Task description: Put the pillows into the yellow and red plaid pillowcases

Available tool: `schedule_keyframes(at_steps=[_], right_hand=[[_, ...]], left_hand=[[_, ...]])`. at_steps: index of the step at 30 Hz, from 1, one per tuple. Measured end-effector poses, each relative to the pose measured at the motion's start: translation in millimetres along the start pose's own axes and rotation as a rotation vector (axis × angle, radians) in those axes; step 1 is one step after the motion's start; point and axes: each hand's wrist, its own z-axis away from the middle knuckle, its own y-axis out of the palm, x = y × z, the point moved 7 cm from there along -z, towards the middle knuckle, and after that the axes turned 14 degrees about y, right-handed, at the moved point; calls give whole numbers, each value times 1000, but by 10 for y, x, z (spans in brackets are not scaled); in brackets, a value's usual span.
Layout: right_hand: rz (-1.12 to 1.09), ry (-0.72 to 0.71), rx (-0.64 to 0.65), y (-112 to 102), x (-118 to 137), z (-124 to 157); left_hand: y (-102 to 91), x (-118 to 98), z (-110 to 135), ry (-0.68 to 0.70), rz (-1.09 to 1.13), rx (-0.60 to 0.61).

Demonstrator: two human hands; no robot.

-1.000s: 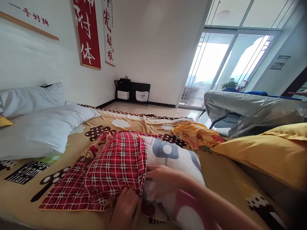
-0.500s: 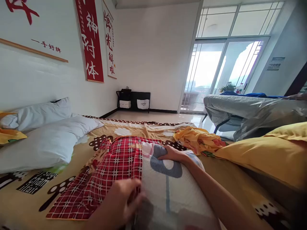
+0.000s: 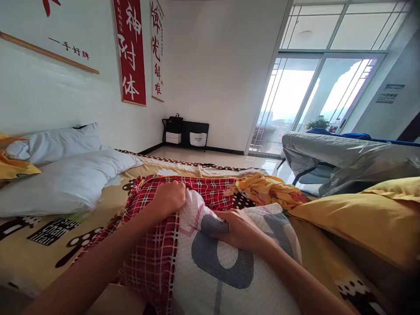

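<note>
A white pillow (image 3: 213,267) with a grey, flower-like pattern lies in front of me, its left side meeting the edge of a red plaid pillowcase (image 3: 154,249). Whether the pillow's left end is inside the case or just beneath it, I cannot tell. My left hand (image 3: 171,197) is closed in a fist at the case's far edge, right beside the pillow's corner. With fingers and thumb, my right hand (image 3: 234,227) pinches a fold of the pillow's upper side, near that corner. Both fabrics rest on a tan patterned bedsheet (image 3: 108,210).
White pillows (image 3: 65,179) lie at the left by the wall. On the right are a crumpled yellow cloth (image 3: 269,188) and a yellow pillow (image 3: 354,214). Beyond stands a table covered in plastic (image 3: 328,146). A black bag (image 3: 173,123) sits in the far corner.
My left hand has moved up and forward to the case's far edge and closed there. My right hand keeps its grip, bunching the pillow. The case has spread farther to the right behind it.
</note>
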Motion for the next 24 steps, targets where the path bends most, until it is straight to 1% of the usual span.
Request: schedule_keyframes(at_steps=[3, 6, 8, 12, 14, 16, 18, 19, 21, 24], right_hand=[[28, -73, -30, 15, 90, -20], [52, -134, -35, 44, 159, -29], [53, -161, -30, 61, 180, -49], [89, -157, -56, 119, 159, -192], [159, -101, -85, 175, 110, -322], [231, -20, -115, 217, 36, -452], [273, 49, -135, 199, -49, -529], [280, 62, -144, 152, -86, -536], [261, 46, -185, -41, -143, -480], [230, 8, -332, -514, -198, -286]], left_hand=[[-29, -105, -79, 100, 89, -99], [-28, -244, -158, 187, 265, -213], [-39, -339, -189, 241, 385, -256], [-111, -553, -186, 358, 539, -267], [-124, -685, -169, 404, 566, -243], [-108, -809, -161, 436, 530, -216], [-84, -876, -174, 456, 446, -202], [-85, -865, -190, 451, 398, -209], [-127, -735, -237, 387, 316, -248], [-297, -396, -297, 194, 219, -360]])
